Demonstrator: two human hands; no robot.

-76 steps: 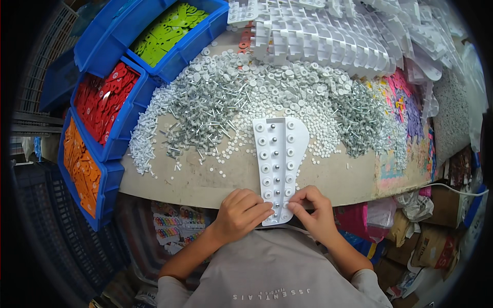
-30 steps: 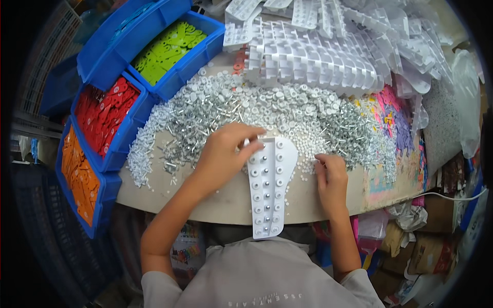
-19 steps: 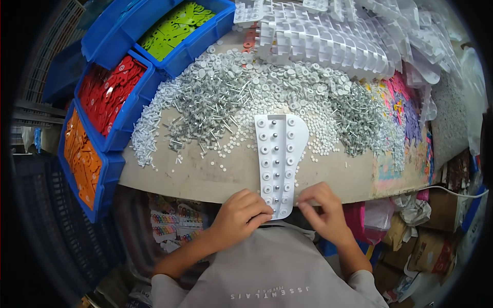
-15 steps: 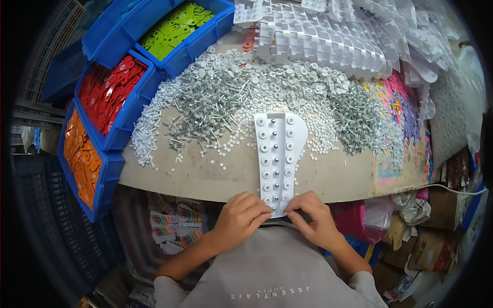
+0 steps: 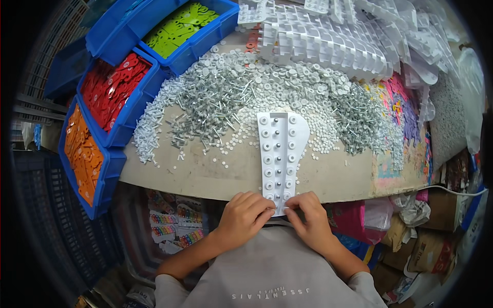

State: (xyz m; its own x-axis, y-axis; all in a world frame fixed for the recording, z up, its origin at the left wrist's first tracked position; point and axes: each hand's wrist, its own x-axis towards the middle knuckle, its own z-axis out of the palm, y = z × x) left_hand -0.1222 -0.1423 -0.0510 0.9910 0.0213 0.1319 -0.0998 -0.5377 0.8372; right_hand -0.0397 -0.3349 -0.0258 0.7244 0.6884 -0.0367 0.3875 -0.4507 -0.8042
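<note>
A long white plastic panel point(image 5: 279, 154) with a rounded far right side lies on the table and sticks out past its near edge. White ring-shaped washers line both of its sides, and a row of metal pin ends runs down the middle groove. My left hand point(image 5: 245, 214) is closed at the panel's near left corner, thumb and fingertips pressed together over it. On the opposite corner, my right hand point(image 5: 310, 218) pinches the edge between thumb and forefinger. Whatever small part may lie under the fingertips is hidden.
Heaps of metal pins point(image 5: 213, 105) and white washers point(image 5: 303, 77) spread beyond the panel. Blue bins hold red pieces point(image 5: 114, 90), orange pieces point(image 5: 82, 151) and green pieces point(image 5: 179, 28). Clear plastic trays point(image 5: 323, 43) are stacked at the back; purple pieces point(image 5: 408, 120) lie right.
The view has shifted slightly, so the panel appears a little farther right. My left fingertips reach a bit further over the panel's near end; both hands stay at its corners.
</note>
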